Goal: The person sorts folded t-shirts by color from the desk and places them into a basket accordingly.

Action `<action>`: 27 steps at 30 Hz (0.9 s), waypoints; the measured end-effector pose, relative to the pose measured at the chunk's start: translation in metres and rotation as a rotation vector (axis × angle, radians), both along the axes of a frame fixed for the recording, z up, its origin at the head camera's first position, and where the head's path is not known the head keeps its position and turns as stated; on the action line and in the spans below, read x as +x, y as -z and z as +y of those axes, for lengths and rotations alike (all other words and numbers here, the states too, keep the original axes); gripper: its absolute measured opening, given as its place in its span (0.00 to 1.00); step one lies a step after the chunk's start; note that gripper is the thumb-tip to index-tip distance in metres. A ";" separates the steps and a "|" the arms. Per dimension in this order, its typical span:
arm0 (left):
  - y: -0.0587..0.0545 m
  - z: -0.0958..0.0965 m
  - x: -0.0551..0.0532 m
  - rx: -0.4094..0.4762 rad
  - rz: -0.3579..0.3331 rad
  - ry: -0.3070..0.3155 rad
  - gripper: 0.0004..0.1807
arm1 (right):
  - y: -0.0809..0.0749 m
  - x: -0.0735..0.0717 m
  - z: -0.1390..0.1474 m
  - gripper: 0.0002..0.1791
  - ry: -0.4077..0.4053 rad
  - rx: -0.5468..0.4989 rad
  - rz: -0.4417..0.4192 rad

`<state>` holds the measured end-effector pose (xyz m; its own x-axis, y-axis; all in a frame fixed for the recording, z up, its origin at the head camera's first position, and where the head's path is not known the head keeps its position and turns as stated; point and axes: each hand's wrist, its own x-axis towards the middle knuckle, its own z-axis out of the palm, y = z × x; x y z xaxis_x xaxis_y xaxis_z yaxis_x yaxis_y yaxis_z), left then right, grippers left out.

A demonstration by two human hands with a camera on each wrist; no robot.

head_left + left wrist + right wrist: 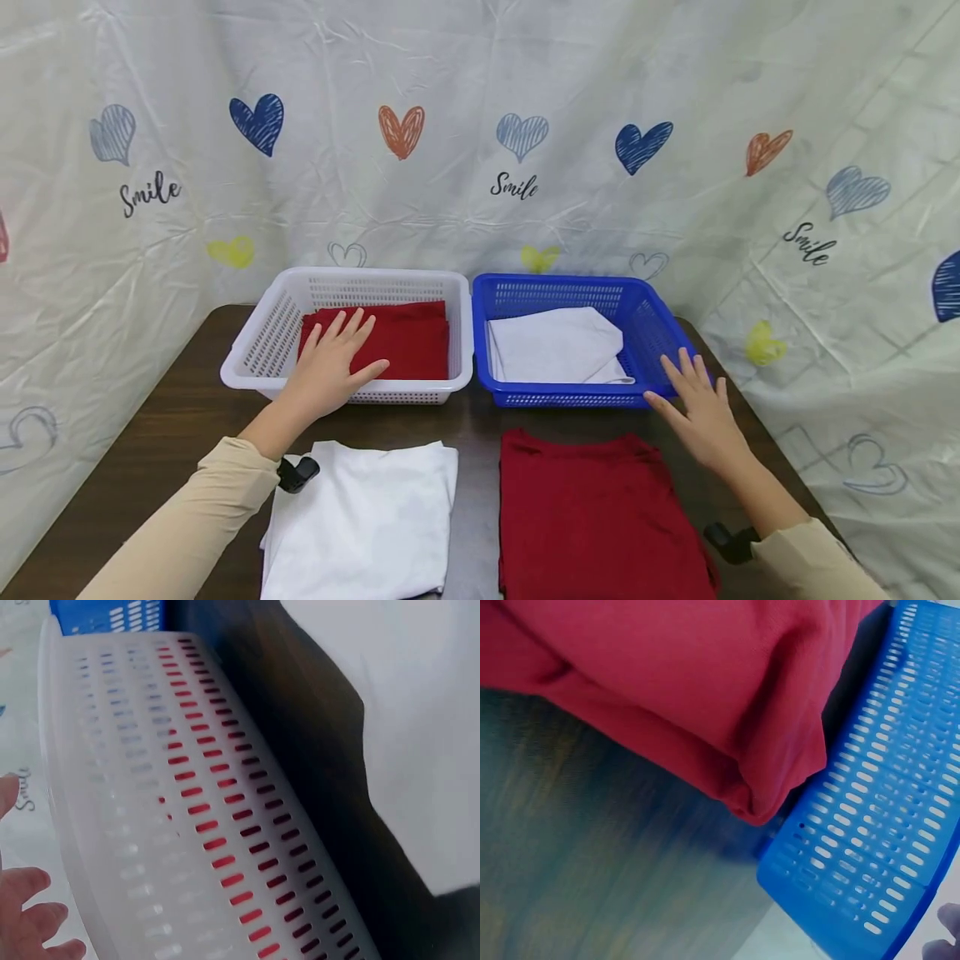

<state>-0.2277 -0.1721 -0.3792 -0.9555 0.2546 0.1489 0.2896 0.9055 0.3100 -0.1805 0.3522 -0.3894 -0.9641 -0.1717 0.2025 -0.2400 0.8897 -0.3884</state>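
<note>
In the head view my left hand [330,367] hovers over the front of a white basket [243,379], fingers spread and holding nothing. Folded red cloth [412,342] lies inside that basket. My right hand [701,412], fingers also spread, is by the front right corner of a blue basket [562,393]; whether it touches the rim I cannot tell. Folded white cloth [551,342] lies in the blue basket. Nearer to me are a folded white cloth stack [367,517] on the left and a folded red cloth stack [592,517] on the right.
The two baskets stand side by side at the back of a dark brown table [150,467]. Behind and beside it hangs a pale curtain [450,67] printed with hearts and words. Each wrist wears a small black camera [298,473].
</note>
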 end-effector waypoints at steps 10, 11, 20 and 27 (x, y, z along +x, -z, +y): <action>0.006 0.013 0.004 0.026 0.011 0.033 0.46 | 0.004 0.008 0.001 0.40 0.000 0.001 0.003; 0.007 0.014 0.004 0.031 0.012 0.037 0.46 | 0.004 0.008 0.000 0.40 -0.002 0.001 0.003; 0.009 0.025 0.006 0.051 0.013 0.065 0.47 | 0.005 0.013 -0.002 0.40 -0.017 -0.005 0.008; 0.007 0.035 0.010 0.030 0.018 0.077 0.46 | 0.004 0.015 -0.004 0.40 -0.016 -0.002 0.009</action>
<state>-0.2172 -0.1376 -0.3862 -0.9302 0.3226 0.1749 0.3642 0.8705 0.3310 -0.1658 0.3485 -0.3932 -0.9595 -0.1867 0.2112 -0.2575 0.8851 -0.3876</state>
